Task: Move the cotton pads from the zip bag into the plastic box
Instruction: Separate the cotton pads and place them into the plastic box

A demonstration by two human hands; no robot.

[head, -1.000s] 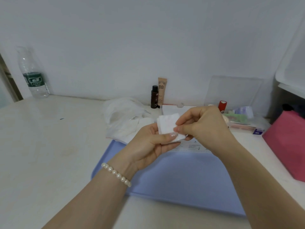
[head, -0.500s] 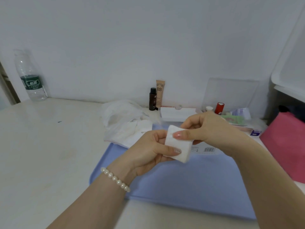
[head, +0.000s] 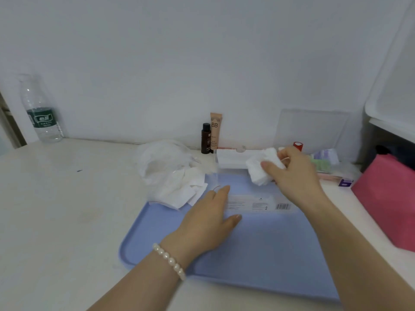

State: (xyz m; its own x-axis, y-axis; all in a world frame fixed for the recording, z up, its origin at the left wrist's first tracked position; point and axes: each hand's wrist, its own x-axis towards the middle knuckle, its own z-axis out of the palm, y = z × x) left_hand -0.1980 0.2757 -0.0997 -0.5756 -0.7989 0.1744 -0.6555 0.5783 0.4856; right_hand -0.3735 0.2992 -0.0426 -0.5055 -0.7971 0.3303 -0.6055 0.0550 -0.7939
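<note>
Over the plastic box point(head: 231, 158), cotton pads point(head: 258, 170) pinched in right hand point(head: 292, 173)

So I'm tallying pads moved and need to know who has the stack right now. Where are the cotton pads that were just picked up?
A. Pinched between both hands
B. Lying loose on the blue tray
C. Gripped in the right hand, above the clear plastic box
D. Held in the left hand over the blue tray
C: the right hand alone grips the cotton pads above the clear plastic box, while the left hand holds nothing.
</note>
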